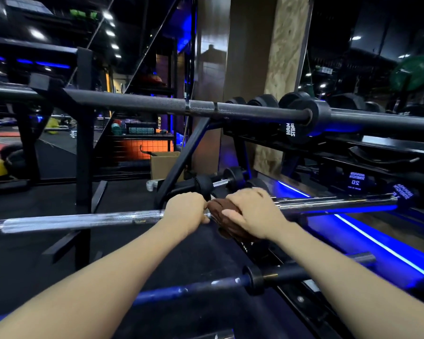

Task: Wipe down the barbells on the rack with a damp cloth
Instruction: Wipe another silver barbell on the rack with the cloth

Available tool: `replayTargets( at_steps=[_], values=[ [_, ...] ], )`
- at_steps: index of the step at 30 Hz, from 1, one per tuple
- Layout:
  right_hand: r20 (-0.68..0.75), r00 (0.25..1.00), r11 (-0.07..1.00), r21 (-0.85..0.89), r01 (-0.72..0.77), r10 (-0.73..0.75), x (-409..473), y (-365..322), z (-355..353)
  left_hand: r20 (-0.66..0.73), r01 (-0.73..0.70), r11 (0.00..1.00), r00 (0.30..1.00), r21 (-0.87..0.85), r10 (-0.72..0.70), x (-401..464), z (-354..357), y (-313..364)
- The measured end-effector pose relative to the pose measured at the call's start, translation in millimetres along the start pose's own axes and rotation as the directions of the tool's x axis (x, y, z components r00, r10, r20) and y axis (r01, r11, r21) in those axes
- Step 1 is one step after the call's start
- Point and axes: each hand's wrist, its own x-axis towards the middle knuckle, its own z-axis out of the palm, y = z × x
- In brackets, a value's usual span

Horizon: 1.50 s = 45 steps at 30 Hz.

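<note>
the chrome barbell (83, 220) lies level across the rack (83, 133), between a black bar (145, 104) above and a blue bar (194, 288) below. the left hand (185, 210) curls around its shaft; just beside it the right hand (253, 212) clamps a brown cloth (222, 211) around the steel. the bar looks heavy, stiff and slick, so it's likely best steadied on the knurling, while the soft cloth folds around it.

Open gap between black barbell (157, 105) above and chrome barbell (83, 220) below; diagonal rack strut (181, 152) crosses it mid-frame; blue barbell (194, 287) lower.
</note>
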Motion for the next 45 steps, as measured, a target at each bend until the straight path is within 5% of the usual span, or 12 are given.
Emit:
replayTargets(
  at_steps=[5, 12, 16, 20, 24, 26, 28, 32, 35, 41, 43, 45],
  values=[
    [-0.170, 0.979, 0.994, 0.015, -0.109, 0.110, 11, -20, 17, -0.091, -0.037, 0.997, 0.995, 0.063, 0.042, 0, 9, -1],
    [0.199, 0.877, 0.800, 0.359, -0.480, 0.437, 70, 4, 3, -0.125, -0.050, 0.999, 0.991, -0.017, 0.048, 2, 14, -7],
    [-0.170, 0.927, 0.928, 0.231, -0.292, 0.334, 38, -18, 14, -0.138, -0.060, 0.998, 0.989, -0.019, 0.057, 6, 14, -9],
    [-0.420, 0.865, 0.961, 0.135, -0.240, 0.275, 16, -46, 33, -0.147, -0.061, 0.997, 0.987, 0.046, 0.067, 5, 17, -5],
    [-0.141, 0.938, 0.942, 0.160, -0.295, 0.318, 49, -32, 21, -0.172, -0.073, 0.992, 0.981, 0.101, 0.090, 3, 18, -6],
    [0.140, 0.903, 0.861, 0.272, -0.431, 0.407, 67, -23, 9, -0.151, -0.062, 0.997, 0.986, 0.051, 0.069, 3, 17, -7],
    [0.185, 0.875, 0.821, 0.304, -0.484, 0.447, 73, -24, 7, -0.135, -0.057, 0.998, 0.989, 0.020, 0.059, 3, 15, -7],
    [-0.352, 0.867, 0.935, 0.183, -0.305, 0.352, 29, -44, 35, -0.154, -0.053, 0.999, 0.987, 0.001, 0.053, 3, 15, -9],
    [-0.535, 0.803, 0.963, 0.200, -0.182, 0.263, 8, -40, 49, -0.180, -0.060, 0.998, 0.982, 0.029, 0.064, 2, 17, -7],
    [0.130, 0.901, 0.842, 0.322, -0.434, 0.414, 65, -1, 18, -0.156, -0.062, 0.995, 0.985, 0.079, 0.074, 2, 18, -8],
    [-0.004, 0.907, 0.863, 0.309, -0.400, 0.421, 53, -5, 23, -0.143, -0.062, 0.996, 0.987, 0.067, 0.071, 4, 18, -9],
    [-0.345, 0.862, 0.917, 0.284, -0.281, 0.371, 22, -17, 40, -0.138, -0.053, 0.998, 0.989, 0.038, 0.058, 4, 17, -10]
  ],
)
